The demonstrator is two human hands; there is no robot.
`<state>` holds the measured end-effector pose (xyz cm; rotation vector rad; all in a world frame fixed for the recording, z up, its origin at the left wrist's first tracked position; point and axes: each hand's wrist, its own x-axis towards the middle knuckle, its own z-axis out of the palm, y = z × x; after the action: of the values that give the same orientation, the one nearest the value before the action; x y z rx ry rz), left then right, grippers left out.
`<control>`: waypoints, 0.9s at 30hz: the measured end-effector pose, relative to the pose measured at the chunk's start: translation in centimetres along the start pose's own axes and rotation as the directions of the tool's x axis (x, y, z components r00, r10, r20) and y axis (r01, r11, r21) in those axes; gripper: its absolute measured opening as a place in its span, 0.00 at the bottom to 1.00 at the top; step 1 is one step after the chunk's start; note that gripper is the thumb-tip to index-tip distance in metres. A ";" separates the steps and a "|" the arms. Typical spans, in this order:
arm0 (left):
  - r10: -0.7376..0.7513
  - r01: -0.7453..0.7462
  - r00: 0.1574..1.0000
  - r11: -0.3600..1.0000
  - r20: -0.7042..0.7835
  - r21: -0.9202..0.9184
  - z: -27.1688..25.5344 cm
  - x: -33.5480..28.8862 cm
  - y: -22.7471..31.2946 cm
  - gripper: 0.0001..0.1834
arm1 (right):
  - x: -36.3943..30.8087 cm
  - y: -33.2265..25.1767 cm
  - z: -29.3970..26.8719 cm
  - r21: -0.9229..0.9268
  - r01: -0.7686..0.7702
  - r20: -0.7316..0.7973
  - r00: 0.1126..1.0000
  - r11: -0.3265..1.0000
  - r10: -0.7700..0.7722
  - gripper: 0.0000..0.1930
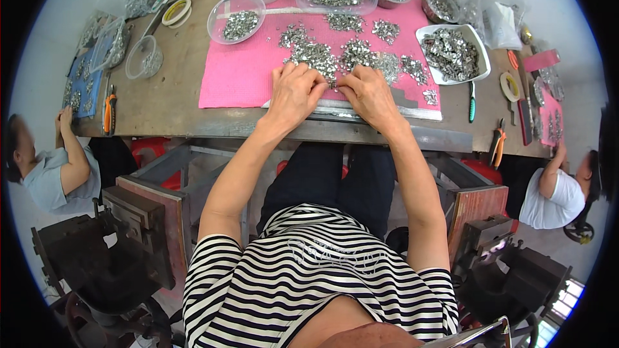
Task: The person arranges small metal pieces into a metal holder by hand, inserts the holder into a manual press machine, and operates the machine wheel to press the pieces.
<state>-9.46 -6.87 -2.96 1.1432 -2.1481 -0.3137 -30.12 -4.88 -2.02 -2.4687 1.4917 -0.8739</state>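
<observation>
My left hand (295, 92) and my right hand (370, 94) meet near the front edge of a pink mat (232, 80). Both have curled fingers, with thumb and fingertips drawn together in a pinch. Whatever they hold is too small or hidden to make out. Just beyond the left fingers lies a heap of small shiny metal pieces (314, 57); a second heap (356, 54) sits beyond the right fingers. More little piles spread over the mat. A white tray (482, 58) of similar pieces stands to the right, and a round clear bowl (215, 22) holds more at the back left.
A large clear tub (374, 6) of metal pieces stands at the back. Orange-handled pliers (496, 145) and a green-handled tool (472, 106) lie right; other pliers (109, 109) and tape rolls (176, 11) lie left. Co-workers (61, 167) sit at both sides, beside bench machines (109, 245).
</observation>
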 end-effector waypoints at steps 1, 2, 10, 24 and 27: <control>0.001 -0.001 1.000 1.000 0.001 -0.002 -0.3 -0.1 0.2 0.06 | 0.0 0.0 -0.1 -0.001 -0.002 0.000 1.000 1.000 0.002 0.05; -0.027 0.028 0.999 0.999 0.038 -0.027 -0.7 -0.3 0.4 0.06 | 0.0 0.1 -0.2 -0.018 0.033 -0.010 0.999 0.999 -0.033 0.05; 0.040 -0.038 0.998 0.999 0.055 -0.032 -1.0 -0.8 -0.2 0.04 | -3.2 -1.6 -3.2 0.419 -0.265 0.049 0.962 0.868 0.270 0.04; 0.112 -0.119 0.985 0.992 0.132 0.041 -1.1 -0.2 -0.2 0.04 | -6.1 -2.9 -2.0 0.156 -0.008 -0.208 0.977 0.988 0.041 0.07; 0.108 -0.112 0.986 0.993 0.124 0.030 -1.1 -0.4 -0.2 0.04 | -5.7 -2.6 -2.9 0.125 0.044 -0.155 0.988 0.991 -0.024 0.06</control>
<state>-8.49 -6.58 -2.41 1.0446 -2.3235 -0.3018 -31.61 1.82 -0.98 -2.3890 1.3926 -1.1521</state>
